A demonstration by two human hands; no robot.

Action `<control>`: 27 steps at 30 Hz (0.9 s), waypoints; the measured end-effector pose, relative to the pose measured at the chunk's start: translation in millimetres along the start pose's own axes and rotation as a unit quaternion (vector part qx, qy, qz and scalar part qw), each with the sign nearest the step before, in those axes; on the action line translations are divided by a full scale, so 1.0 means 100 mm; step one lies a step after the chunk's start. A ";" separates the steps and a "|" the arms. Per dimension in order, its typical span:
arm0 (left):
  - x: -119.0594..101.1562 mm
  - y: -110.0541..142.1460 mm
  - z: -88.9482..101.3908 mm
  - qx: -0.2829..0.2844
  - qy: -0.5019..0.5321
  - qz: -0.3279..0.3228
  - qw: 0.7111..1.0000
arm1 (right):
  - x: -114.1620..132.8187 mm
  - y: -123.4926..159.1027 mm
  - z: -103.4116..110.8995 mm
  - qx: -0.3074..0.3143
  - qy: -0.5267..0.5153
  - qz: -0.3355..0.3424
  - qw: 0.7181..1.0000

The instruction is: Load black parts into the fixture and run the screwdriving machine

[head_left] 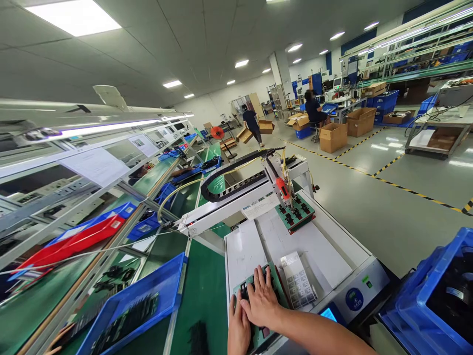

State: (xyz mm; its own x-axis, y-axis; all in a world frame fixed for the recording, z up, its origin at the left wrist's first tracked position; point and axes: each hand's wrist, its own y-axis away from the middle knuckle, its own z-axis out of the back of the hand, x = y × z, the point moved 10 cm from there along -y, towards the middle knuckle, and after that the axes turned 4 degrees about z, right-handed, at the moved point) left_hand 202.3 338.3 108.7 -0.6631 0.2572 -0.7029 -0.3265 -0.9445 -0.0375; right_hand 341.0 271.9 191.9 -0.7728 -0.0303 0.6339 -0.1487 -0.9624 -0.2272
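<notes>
My right hand (261,298) lies palm down with its fingers spread over a green fixture board (277,283) carrying black parts. At the board's left edge, my left hand (238,325) touches it with fingers stretched forward, its tip close to my right thumb. Most of the board's near half is hidden under both hands. Just right of it on the white machine bed lies a sheet of small printed labels (298,281). A second green fixture board (294,213) with black parts sits farther back, beneath the machine's red-and-black tool head (283,190).
The machine's gantry (221,212) with a black cable chain crosses behind my hands. To the left, a blue tray (140,305) of dark parts stands by the green conveyor (201,286). Blue bins (417,301) stand at right. Two people are farther back among cardboard boxes (332,138).
</notes>
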 end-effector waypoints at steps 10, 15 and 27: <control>0.03 -0.08 0.00 -0.033 0.008 -0.019 0.999 | 0.00 0.01 -0.02 0.005 -0.015 0.005 1.000; 0.07 -0.12 -0.01 -0.021 -0.003 -0.020 1.000 | 0.03 0.01 0.03 0.013 -0.019 0.002 1.000; 0.00 -0.10 0.01 0.003 -0.011 0.000 1.000 | -0.04 -0.02 -0.07 0.008 -0.002 0.002 1.000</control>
State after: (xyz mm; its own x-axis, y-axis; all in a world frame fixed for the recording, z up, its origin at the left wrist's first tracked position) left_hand 204.9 348.4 109.6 -0.6786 0.2612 -0.6865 -0.3305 -0.9433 -0.0321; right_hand 339.5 275.7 184.7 -0.7714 -0.0360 0.6354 -0.1345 -0.9666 -0.2180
